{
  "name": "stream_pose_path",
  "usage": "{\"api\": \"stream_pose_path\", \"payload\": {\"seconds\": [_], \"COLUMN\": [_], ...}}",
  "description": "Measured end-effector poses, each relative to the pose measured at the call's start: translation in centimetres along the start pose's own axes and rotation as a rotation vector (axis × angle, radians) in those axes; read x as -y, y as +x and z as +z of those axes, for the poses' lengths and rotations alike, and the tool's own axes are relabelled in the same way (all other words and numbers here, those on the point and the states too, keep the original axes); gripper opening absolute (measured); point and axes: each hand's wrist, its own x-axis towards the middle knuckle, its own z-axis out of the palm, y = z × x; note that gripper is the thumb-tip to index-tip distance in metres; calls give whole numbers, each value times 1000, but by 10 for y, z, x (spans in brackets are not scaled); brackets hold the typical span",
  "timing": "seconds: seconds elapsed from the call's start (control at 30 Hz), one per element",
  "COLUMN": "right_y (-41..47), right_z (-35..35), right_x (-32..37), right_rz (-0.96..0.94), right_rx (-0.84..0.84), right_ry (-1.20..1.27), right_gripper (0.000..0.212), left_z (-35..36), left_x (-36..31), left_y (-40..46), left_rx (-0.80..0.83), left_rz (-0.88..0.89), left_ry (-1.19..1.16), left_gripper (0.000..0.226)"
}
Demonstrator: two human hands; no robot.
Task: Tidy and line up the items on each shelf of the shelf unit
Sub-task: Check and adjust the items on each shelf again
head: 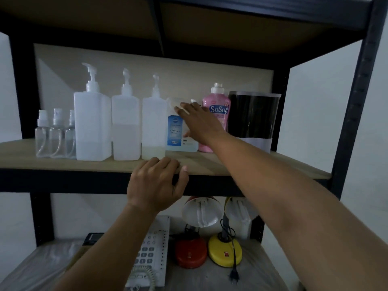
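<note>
I'm counting three small spray bottles (55, 134), three white pump bottles (126, 122), one blue-labelled bottle (175, 131), one pink SoSoft bottle (218, 114), one black canister (254, 116). Below I'm seeing two desk lamps (201, 227), one white telephone (153, 248).

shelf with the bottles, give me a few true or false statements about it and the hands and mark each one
1. The right hand reaches to the bottle with the blue label. True.
2. The left hand holds a pump bottle. False: it rests on the front edge of the shelf and holds nothing.
3. The pink bottle stands between the blue-label bottle and the black container. True.
4. The three small spray bottles stand at the right end of the row. False: they stand at the left end.
5. The red lamp and yellow lamp sit on the same shelf as the bottles. False: they sit on the shelf below.
</note>
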Motion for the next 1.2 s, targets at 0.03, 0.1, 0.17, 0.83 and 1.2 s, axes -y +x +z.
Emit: {"api": "stream_pose_path", "payload": {"seconds": [0.03, 0.1, 0.17, 0.83, 1.2], "right_y": [-4, -13, -17, 4, 4], "right_z": [-3, -8, -12, 10, 10], "right_x": [-5, -14, -19, 16, 18], "right_rz": [3, 17, 22, 79, 87], "right_rx": [-18, -40, -31, 16, 54], "right_ry": [2, -3, -21, -245, -214], "right_gripper": [90, 84, 87, 101, 96], "left_z": [-1, -3, -4, 3, 5], "left_x": [0, 1, 1, 0, 1], "left_y": [0, 0, 1, 0, -2], "left_rx": [11, 34, 45, -34, -40], "left_rz": [-1, 3, 8, 3, 11], "left_ry": [-4, -22, -31, 8, 19], "left_gripper": [42, 42, 42, 40, 42]}}
